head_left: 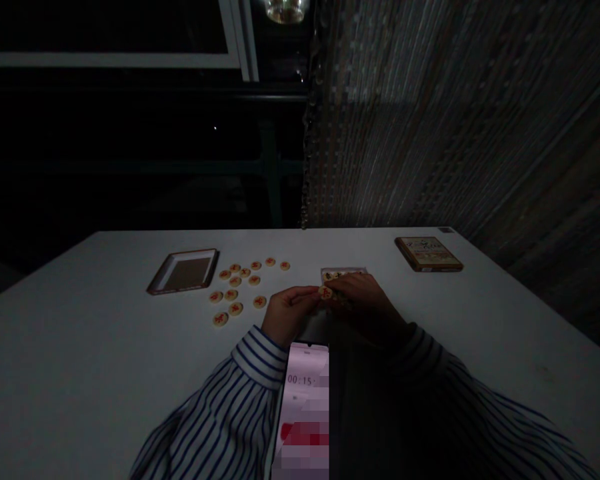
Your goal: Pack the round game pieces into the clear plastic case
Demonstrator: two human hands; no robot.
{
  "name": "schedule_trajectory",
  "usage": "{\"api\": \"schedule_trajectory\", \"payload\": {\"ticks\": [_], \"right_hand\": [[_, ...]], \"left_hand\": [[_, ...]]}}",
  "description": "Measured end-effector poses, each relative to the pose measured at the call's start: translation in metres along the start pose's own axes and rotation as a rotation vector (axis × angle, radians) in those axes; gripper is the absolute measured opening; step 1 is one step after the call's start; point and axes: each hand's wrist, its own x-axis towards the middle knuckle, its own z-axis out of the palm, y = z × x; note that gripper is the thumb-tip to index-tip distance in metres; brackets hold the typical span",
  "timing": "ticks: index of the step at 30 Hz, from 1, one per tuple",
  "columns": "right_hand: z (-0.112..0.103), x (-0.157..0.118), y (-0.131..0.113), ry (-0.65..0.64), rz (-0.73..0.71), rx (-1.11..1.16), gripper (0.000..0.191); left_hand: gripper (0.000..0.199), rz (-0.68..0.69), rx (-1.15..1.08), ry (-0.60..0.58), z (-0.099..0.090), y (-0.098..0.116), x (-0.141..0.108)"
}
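Observation:
My left hand (291, 312) pinches the left edge of a round, pale Chinese chess piece (325, 292) with a red character. The fingers of my right hand (367, 300) are closed at the right side of the same piece, with the thumb hidden. Just behind my right hand is a shallow pale box (364, 270) holding pieces with dark characters, partly covered by the hand. To the left of my left hand, several loose red-lettered Chinese chess pieces (235, 309) lie scattered on the white table (130, 373).
An open, shallow box lid (189, 273) lies at the left. At the far right sits a flat, printed box (429, 253). A lit phone (300, 400) with a timer is between my forearms. A bead curtain (400, 120) hangs behind the table; the room is dark.

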Motion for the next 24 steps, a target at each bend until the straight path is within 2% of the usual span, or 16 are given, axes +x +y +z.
{"api": "schedule_trajectory", "payload": {"ticks": [5, 11, 24], "right_hand": [[0.002, 0.000, 0.004, -0.040, 0.012, -0.037, 0.030], [-0.004, -0.003, 0.008, 0.038, 0.036, -0.062, 0.028], [-0.014, -0.013, 0.028, 0.056, 0.079, -0.084, 0.027]], "left_hand": [[0.022, 0.000, 0.018, -0.005, 0.001, 0.001, -0.001], [0.015, 0.022, 0.064, 0.043, -0.001, 0.002, 0.000], [0.017, 0.159, 0.392, 0.145, -0.004, 0.002, 0.000]]}}
